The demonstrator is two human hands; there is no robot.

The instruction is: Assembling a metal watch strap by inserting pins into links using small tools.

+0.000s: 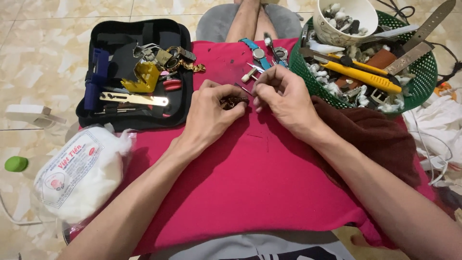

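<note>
My left hand (210, 111) pinches a small dark, brownish metal watch band piece (234, 101) against the red cloth (250, 183) on my lap. My right hand (280, 96) is closed on a thin pin-like tool whose tip meets that piece, just to its right. Both hands touch over the middle of the cloth. Just beyond them lie a small white-handled tool (249, 74) and a watch with a light blue strap (257, 52).
An open black tool case (136, 72) with a yellow holder, pliers and a brass ruler lies at the left. A green mesh basket (423, 82) at the right holds a yellow utility knife, straps and a white bowl. A bag of white cotton (79, 173) sits at lower left; brown cloth lies right.
</note>
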